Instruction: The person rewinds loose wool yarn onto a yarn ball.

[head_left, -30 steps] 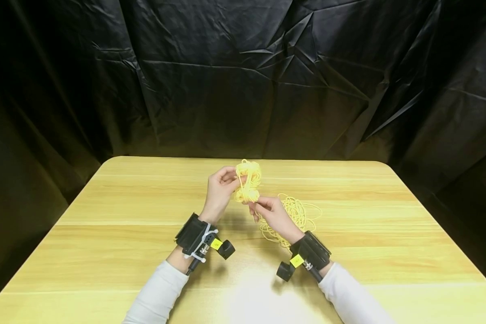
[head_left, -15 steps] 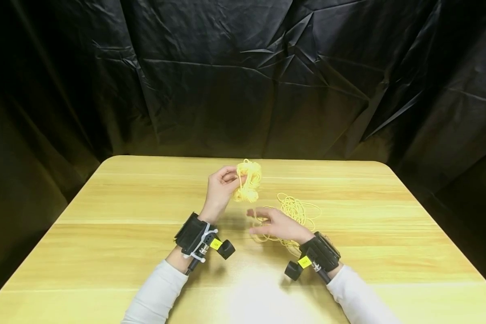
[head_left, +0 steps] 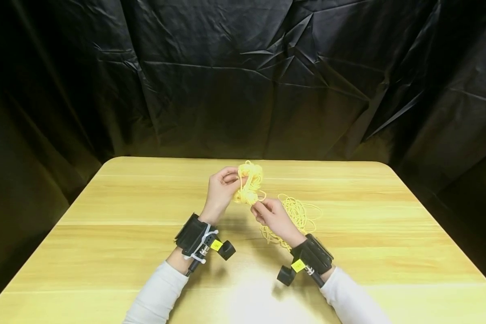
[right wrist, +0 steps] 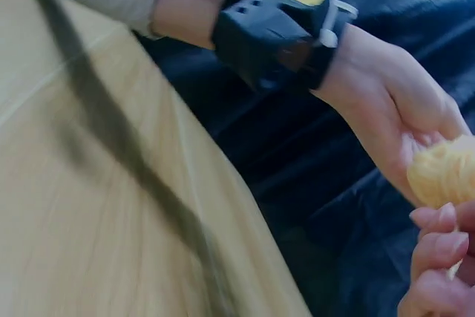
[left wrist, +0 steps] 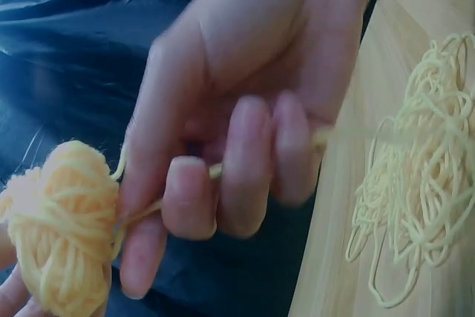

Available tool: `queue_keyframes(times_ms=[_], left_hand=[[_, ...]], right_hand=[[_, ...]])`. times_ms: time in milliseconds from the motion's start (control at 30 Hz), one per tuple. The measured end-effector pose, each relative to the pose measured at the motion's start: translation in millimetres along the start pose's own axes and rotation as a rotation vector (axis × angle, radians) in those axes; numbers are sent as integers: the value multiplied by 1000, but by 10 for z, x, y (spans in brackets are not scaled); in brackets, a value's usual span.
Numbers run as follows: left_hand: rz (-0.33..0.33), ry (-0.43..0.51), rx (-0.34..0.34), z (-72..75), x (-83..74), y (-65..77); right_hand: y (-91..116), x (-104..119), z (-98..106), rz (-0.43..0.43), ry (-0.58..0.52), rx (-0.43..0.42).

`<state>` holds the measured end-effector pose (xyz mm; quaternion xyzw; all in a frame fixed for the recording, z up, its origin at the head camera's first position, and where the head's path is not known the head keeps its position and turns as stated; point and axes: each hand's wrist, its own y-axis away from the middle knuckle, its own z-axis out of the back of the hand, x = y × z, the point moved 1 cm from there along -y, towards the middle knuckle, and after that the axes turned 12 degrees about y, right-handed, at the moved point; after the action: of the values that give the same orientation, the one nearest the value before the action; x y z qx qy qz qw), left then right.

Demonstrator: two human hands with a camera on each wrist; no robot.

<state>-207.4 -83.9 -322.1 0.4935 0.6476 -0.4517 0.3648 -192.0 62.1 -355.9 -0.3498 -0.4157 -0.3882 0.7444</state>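
Note:
My left hand [head_left: 220,191] holds a wound bundle of yellow yarn [head_left: 249,182] above the table, its thumb and fingers gripping the middle between two thick ends. Just below and to the right, my right hand [head_left: 276,219] pinches a strand of the same yarn between thumb and index finger. In the left wrist view, that strand [left wrist: 215,171] runs from the bundle [left wrist: 63,235] through the curled fingers of the right hand [left wrist: 245,87]. A loose heap of yarn [head_left: 294,213] lies on the table, partly hidden behind the right hand and wrist.
The wooden table [head_left: 105,252] has rounded far corners. Behind it hangs a black sheet [head_left: 227,90]. Each wrist wears a black strap with a small camera [head_left: 285,275] jutting inward over the tabletop.
The right hand dropped away from the bundle with its fingers spread, then came back up beside its lower end, pinching the strand. The left hand stayed nearly still with the bundle.

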Motion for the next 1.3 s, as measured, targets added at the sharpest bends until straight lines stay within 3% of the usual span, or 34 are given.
queue_keyframes(times_ms=[200, 500, 700, 967, 1100, 1300], left_hand=[[-7, -34, -25, 19, -2, -3], [-38, -93, -35, 39, 14, -2], [6, -184, 37, 41, 40, 6], [74, -227, 238, 36, 49, 32], [128, -193, 296, 35, 48, 38], [248, -94, 289, 24, 43, 49]], right_hand=[[69, 116, -18, 143, 215, 27], [107, 283, 117, 167, 360, -7], [56, 366, 258, 129, 283, -71], [-91, 352, 406, 87, 37, -167], [-122, 326, 445, 83, 2, -198], [-131, 317, 478, 89, 41, -204]])
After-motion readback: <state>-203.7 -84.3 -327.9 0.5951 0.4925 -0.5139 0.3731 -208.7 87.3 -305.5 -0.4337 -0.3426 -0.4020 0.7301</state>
